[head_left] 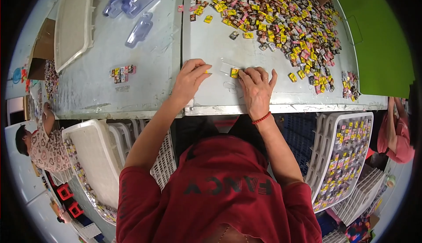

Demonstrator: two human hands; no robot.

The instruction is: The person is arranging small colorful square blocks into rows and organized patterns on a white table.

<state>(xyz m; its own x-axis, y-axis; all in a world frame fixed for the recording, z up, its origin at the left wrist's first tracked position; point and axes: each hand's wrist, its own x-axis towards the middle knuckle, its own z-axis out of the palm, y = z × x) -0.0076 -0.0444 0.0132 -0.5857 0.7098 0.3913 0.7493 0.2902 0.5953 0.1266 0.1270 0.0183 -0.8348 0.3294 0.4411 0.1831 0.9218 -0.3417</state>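
My left hand (190, 81) is closed, thumb and forefinger pinching a small yellow block (207, 71) that is mostly covered by the fingertips. Just right of it, a clear plastic tray (226, 66) lies on the table, its outline faint. My right hand (256, 87), with a red bead bracelet on the wrist, has its fingertips closed on a small yellow-and-dark block (234, 73) at the tray's right end. Beyond both hands spreads a large pile of small yellow, pink, black and white blocks (281, 27).
Clear blue-tinted trays (140, 30) and a short row of blocks (122, 73) lie on the left table. A white plastic crate lid (75, 23) is farther left. Filled white crates (343, 155) stand below the table edge. A green panel (378, 36) borders the right; other people work at both sides.
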